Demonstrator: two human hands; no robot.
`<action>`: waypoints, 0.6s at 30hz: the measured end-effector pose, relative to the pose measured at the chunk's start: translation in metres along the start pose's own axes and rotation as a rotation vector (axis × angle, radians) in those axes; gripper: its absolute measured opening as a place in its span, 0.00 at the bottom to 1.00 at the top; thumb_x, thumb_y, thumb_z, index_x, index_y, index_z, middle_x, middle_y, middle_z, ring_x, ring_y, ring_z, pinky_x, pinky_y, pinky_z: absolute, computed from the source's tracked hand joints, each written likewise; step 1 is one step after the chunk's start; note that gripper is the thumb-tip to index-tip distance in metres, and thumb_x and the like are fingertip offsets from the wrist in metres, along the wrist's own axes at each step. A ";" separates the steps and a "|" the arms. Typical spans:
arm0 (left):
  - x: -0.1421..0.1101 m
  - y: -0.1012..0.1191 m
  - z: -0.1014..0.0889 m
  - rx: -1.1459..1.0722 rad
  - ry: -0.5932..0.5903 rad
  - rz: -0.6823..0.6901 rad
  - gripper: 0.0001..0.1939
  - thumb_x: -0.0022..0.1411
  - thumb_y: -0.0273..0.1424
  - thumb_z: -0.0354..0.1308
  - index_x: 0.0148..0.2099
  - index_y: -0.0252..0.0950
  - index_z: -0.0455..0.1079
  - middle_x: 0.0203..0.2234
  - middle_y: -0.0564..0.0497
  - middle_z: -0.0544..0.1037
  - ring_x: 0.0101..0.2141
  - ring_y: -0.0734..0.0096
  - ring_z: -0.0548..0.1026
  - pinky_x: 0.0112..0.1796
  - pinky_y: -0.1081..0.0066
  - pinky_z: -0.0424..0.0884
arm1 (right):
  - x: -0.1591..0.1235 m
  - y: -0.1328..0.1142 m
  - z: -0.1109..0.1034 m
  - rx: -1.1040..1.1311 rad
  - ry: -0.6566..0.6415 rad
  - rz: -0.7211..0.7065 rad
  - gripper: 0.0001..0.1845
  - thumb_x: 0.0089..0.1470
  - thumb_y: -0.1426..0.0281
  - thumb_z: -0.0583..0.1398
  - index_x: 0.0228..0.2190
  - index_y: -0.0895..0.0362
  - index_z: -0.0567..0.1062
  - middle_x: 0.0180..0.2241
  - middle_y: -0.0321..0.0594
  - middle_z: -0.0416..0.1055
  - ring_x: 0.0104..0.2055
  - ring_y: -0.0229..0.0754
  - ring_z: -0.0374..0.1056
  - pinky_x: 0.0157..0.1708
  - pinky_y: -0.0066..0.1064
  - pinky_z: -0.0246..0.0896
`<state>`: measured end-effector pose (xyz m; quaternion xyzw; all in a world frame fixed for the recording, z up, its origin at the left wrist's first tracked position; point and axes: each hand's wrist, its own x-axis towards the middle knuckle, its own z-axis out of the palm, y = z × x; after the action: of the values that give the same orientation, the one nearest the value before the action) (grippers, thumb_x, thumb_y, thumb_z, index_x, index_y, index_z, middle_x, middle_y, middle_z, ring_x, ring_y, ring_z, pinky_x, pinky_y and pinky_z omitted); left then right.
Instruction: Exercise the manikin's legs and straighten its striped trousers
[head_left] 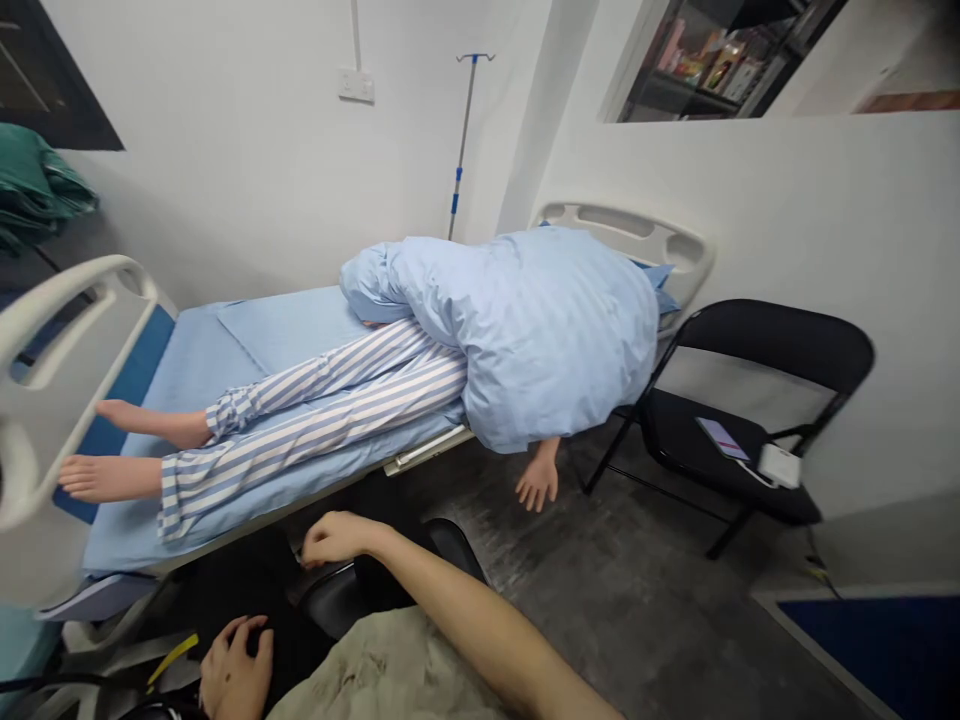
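Observation:
My left hand point(236, 668) rests at the lower left over dark cloth, its fingers apart and holding nothing. Further forward, my right hand point(339, 540) hangs over the dark cloth with bent, loosely closed fingers; I see nothing in it, though its fingertips are slightly blurred. Neither hand touches the bed point(199, 345) in front of me. On it lies a mannequin-like figure in striped trousers point(330, 405), with bare feet point(112, 478) toward the left. A light blue quilt point(555, 325) covers its upper body, and one of its hands point(538, 482) dangles over the bedside.
A black folding chair point(772, 345) stands at the right, with a phone point(721, 438) and a white box-shaped device point(780, 466) on its seat. Behind the bed rises an IV pole point(466, 125). Bed end boards point(112, 290) bound the left side. Green cloth point(41, 185) hangs far left.

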<state>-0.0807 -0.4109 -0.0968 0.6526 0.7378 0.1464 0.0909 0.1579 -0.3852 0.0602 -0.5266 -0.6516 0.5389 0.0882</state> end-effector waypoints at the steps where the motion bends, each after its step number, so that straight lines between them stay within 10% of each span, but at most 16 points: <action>1: 0.001 -0.002 0.001 -0.010 -0.036 0.016 0.11 0.53 0.36 0.51 0.34 0.43 0.74 0.41 0.50 0.72 0.43 0.58 0.70 0.41 0.64 0.66 | -0.002 0.016 -0.004 -0.090 0.233 0.121 0.14 0.51 0.65 0.56 0.36 0.60 0.74 0.39 0.44 0.72 0.44 0.46 0.68 0.40 0.30 0.61; 4: 0.002 -0.003 0.002 -0.019 -0.065 -0.005 0.12 0.51 0.37 0.50 0.35 0.43 0.74 0.42 0.49 0.71 0.45 0.57 0.69 0.41 0.63 0.66 | -0.007 0.071 -0.001 -0.266 0.667 0.431 0.26 0.48 0.65 0.56 0.49 0.61 0.68 0.52 0.55 0.62 0.54 0.56 0.58 0.48 0.43 0.54; 9: -0.001 0.005 0.003 0.044 -0.013 -0.042 0.15 0.52 0.38 0.50 0.38 0.41 0.72 0.44 0.46 0.69 0.45 0.53 0.68 0.41 0.60 0.66 | 0.006 0.128 0.036 -0.280 0.647 0.631 0.42 0.47 0.61 0.56 0.61 0.59 0.50 0.61 0.58 0.47 0.58 0.64 0.50 0.51 0.51 0.47; 18: 0.001 0.052 -0.002 0.009 -0.068 -0.078 0.19 0.53 0.38 0.49 0.44 0.38 0.72 0.49 0.39 0.65 0.50 0.45 0.65 0.46 0.51 0.64 | 0.020 0.147 0.052 -0.387 0.774 0.614 0.39 0.47 0.61 0.52 0.60 0.58 0.53 0.58 0.55 0.53 0.56 0.59 0.54 0.51 0.46 0.49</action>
<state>-0.0324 -0.4043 -0.0777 0.6282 0.7599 0.1171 0.1189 0.2005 -0.4211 -0.0864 -0.8602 -0.4745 0.1761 0.0615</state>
